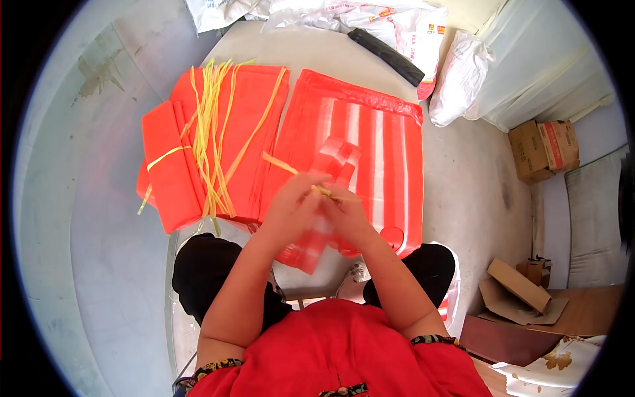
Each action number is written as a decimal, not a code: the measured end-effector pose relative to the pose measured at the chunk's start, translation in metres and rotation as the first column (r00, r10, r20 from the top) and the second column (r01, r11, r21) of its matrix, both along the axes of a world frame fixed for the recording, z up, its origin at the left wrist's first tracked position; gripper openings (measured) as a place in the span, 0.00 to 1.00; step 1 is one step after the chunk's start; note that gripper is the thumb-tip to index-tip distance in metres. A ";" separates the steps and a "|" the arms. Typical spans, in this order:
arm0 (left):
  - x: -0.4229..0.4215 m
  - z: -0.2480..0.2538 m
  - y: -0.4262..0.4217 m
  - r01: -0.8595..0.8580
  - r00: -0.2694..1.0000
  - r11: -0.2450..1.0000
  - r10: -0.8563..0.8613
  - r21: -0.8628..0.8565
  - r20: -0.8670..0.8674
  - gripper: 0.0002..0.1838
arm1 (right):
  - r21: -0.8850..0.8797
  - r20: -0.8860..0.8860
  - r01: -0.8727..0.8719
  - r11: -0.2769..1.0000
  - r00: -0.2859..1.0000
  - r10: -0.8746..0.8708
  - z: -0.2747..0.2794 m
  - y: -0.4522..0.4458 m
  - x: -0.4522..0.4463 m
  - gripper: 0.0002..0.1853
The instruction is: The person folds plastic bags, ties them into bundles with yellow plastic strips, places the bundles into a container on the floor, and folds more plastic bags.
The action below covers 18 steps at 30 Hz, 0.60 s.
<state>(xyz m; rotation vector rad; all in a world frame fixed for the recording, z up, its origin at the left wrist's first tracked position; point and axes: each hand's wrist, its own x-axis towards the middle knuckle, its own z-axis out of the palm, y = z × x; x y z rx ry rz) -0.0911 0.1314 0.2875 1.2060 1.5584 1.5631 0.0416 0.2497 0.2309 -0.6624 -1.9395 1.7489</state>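
Observation:
My left hand and my right hand meet over the front of a pile, fingers pinched on a yellow tie strip. Its free end sticks out past my left hand. Between and below my hands hangs a folded red-and-clear plastic bag bundle, blurred by motion; the strip seems to go around it, partly hidden by my fingers. Beneath lies a stack of red-and-clear striped plastic bags. To the left, loose yellow strips lie across a stack of red bags.
A tied red bundle rests at the left edge. White printed sacks and a black roll lie at the back. A white sack and cardboard boxes stand right. An opened carton sits at lower right.

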 end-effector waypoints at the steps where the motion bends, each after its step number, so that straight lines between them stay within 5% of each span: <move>1: -0.002 0.000 0.001 -0.013 0.999 1.000 0.012 0.007 0.043 0.18 | 0.026 0.048 -0.004 1.000 0.999 0.003 0.005 0.000 0.001 0.10; 2: -0.004 0.000 0.002 -0.026 0.996 1.000 0.024 0.014 0.085 0.19 | 0.052 0.097 -0.009 0.999 0.995 0.004 0.011 0.002 0.005 0.09; 6: 0.000 -0.016 0.010 -0.044 0.936 0.998 0.022 -0.054 -0.351 0.16 | 0.153 0.159 -0.053 0.987 0.987 0.029 0.024 0.005 0.009 0.09; 12: 0.003 -0.023 0.014 -0.168 0.849 0.985 0.131 -0.026 -0.512 0.06 | -0.162 -0.002 0.098 0.982 0.995 -0.100 0.035 -0.007 0.011 0.07; 15: 0.007 -0.027 0.020 -0.243 0.836 0.968 0.177 -0.062 -0.519 0.05 | 0.046 0.051 0.154 0.987 0.986 -0.156 0.022 -0.008 0.018 0.07; 18: 0.011 -0.028 0.023 -0.263 0.854 0.957 0.174 -0.119 -0.490 0.07 | 0.487 0.183 0.066 0.871 0.967 -0.175 0.012 -0.003 0.028 0.14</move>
